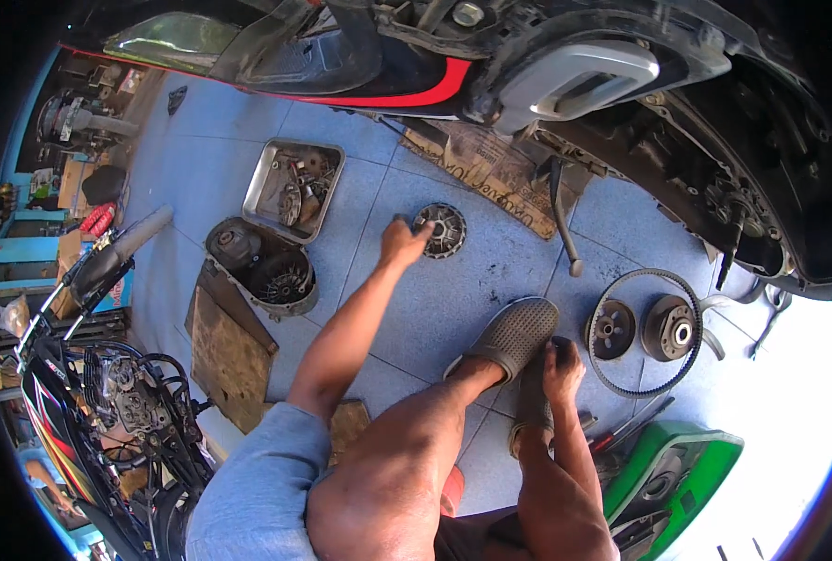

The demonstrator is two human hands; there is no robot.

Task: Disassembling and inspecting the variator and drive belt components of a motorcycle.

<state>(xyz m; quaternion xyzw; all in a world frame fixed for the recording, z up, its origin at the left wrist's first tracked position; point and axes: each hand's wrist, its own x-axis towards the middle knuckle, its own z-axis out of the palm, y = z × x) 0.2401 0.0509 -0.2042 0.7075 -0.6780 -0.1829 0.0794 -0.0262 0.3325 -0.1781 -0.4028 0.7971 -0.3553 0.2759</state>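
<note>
My left hand (pixel 405 242) reaches out over the floor and grips the left edge of a round, ribbed metal variator part (pixel 444 230) lying on the blue tiles. Its thumb rests on the rim. Down by my clogs, my right hand (pixel 563 372) hangs with its fingers curled; whatever they may hold is hidden. Right of that hand, a toothed drive belt (pixel 642 274) lies in a loop around a small pulley (pixel 610 329) and a thicker clutch pulley (pixel 670 328).
A metal tray (pixel 339 178) of small parts and an oval engine cover (pixel 294 301) sit on the left. A scooter (pixel 580 79) spans the far side, with cardboard (pixel 491 168) beneath it. A green panel (pixel 710 458) and a motorcycle (pixel 121 411) flank me.
</note>
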